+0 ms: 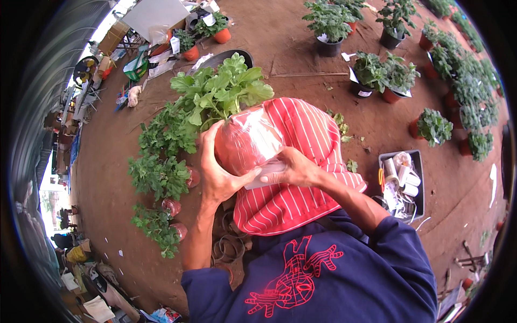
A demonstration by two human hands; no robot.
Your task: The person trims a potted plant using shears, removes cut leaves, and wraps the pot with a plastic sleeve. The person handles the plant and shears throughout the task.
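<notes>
A reddish-orange plant pot (238,147) lies tilted on its side over my lap, its base towards me and shiny clear film wrapped about it. Leafy green growth (226,87) spreads from its far end. My left hand (218,173) grips the pot's left side, thumb across the lower edge. In my right hand (293,167) is a roll of clear plastic film (264,173), pressed against the pot's near side. Under the pot, a red cloth with white stripes (299,202) covers my lap.
Several potted plants, some with film-wrapped pots (171,206), lie in a row at left. A grey crate (422,181) at right holds film rolls and orange-handled scissors (381,177). Behind the plant is a black tub (246,56). More potted plants (440,125) stand on the dirt floor at right.
</notes>
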